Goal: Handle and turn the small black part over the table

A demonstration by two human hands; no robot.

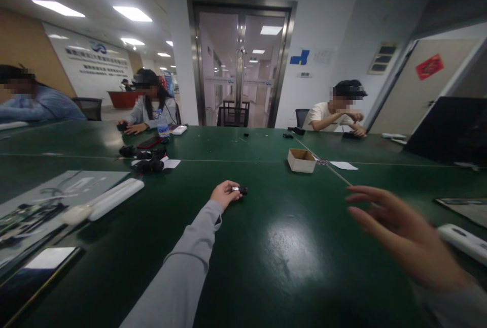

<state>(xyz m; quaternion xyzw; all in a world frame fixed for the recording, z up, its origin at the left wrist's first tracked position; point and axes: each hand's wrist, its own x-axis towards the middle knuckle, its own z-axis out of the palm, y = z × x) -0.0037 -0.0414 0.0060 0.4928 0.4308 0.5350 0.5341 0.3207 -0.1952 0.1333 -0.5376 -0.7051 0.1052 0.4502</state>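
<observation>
My left hand reaches out over the middle of the green table. Its fingers are closed on a small black cylindrical part with a shiny metal section, whose exact kind I cannot make out. The dark end sticks out to the right of the fingertips. At the right, nearer to me, my right hand is raised above the tabletop, blurred by motion. Its thumb and fingers are apart, and nothing shows between them. Beyond both hands stands a small open-topped box with pale walls.
Left lie a grey mat with circuit boards, a white bar-shaped object and a dark panel. Black parts and a water bottle stand farther off. A black screen rises right. Several people sit across the table.
</observation>
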